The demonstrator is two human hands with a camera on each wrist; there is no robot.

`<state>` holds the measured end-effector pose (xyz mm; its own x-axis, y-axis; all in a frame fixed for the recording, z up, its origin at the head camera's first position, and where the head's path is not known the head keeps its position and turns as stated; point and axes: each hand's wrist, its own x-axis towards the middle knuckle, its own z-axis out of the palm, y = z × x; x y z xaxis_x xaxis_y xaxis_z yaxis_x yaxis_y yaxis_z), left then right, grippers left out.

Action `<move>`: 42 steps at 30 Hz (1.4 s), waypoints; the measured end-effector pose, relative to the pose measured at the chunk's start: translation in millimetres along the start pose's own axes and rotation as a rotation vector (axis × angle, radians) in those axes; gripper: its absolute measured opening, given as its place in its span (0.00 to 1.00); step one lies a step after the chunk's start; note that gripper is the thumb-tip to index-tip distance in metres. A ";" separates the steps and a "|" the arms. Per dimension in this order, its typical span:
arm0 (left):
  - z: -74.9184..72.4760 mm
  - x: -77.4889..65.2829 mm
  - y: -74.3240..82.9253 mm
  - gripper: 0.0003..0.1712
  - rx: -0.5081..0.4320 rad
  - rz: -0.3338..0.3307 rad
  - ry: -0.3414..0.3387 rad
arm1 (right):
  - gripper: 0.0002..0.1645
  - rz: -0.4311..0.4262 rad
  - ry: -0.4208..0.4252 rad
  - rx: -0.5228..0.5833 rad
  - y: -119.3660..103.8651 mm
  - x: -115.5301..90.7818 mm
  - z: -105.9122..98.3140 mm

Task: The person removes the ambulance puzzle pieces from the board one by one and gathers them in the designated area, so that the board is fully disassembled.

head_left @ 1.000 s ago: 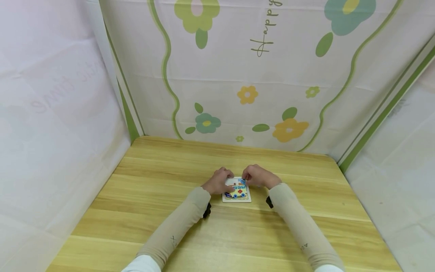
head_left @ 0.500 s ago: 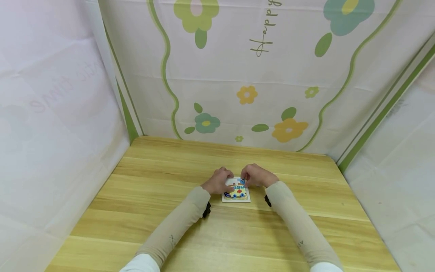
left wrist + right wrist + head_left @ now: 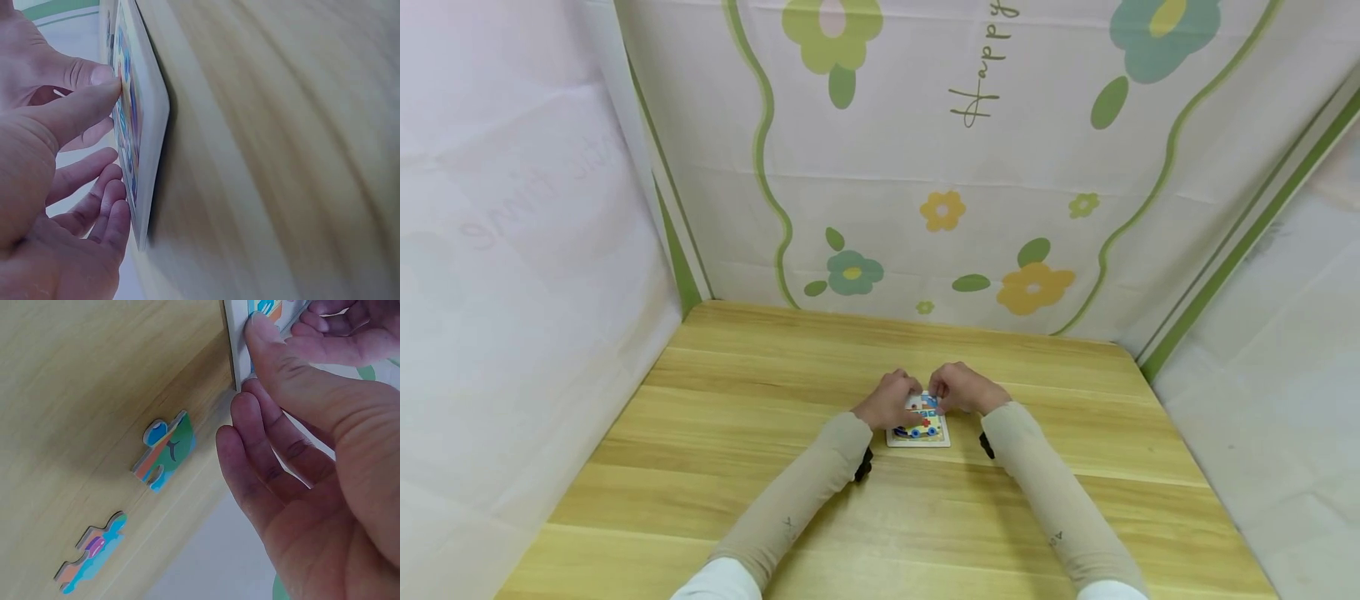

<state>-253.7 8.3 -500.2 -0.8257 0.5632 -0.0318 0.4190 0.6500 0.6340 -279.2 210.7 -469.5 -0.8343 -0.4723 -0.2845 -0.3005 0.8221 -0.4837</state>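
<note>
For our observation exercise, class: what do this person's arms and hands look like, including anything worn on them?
The left hand and right hand are ungloved. Both forearms wear close-fitting beige sleeves with small dark markings, too small to read. White fabric shows beyond them, and a small black object sits under each wrist.

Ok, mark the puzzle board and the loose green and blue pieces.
Puzzle board point(image 3: 154, 112), left wrist view: pale frame.
Green piece point(image 3: 177, 445), right wrist view: green middle.
Blue piece point(image 3: 95, 546), right wrist view: purple spot.

Both arms point(image 3: 797, 504) forward, left hand point(image 3: 889, 402) just beside right hand point(image 3: 966, 388), fingers point(image 3: 240, 475) bent.
</note>
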 end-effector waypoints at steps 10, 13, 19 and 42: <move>6.2 10.4 -0.9 0.32 0.006 0.004 0.011 | 0.09 -0.008 0.000 0.009 -0.1 -0.5 -0.3; 5.8 11.1 -0.7 0.33 -0.021 0.008 0.009 | 0.09 -0.019 0.001 0.011 1.5 0.4 -0.6; 6.0 11.5 -1.6 0.33 -0.048 0.005 0.008 | 0.10 -0.037 -0.003 0.005 5.6 2.4 -1.2; 6.0 9.8 -0.8 0.32 -0.056 -0.010 0.012 | 0.03 -0.088 0.034 -0.076 3.4 -1.4 -5.2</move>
<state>-259.8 16.4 -505.6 -0.8344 0.5503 -0.0298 0.3886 0.6258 0.6763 -281.4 215.8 -466.5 -0.8179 -0.5340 -0.2143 -0.4065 0.7999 -0.4415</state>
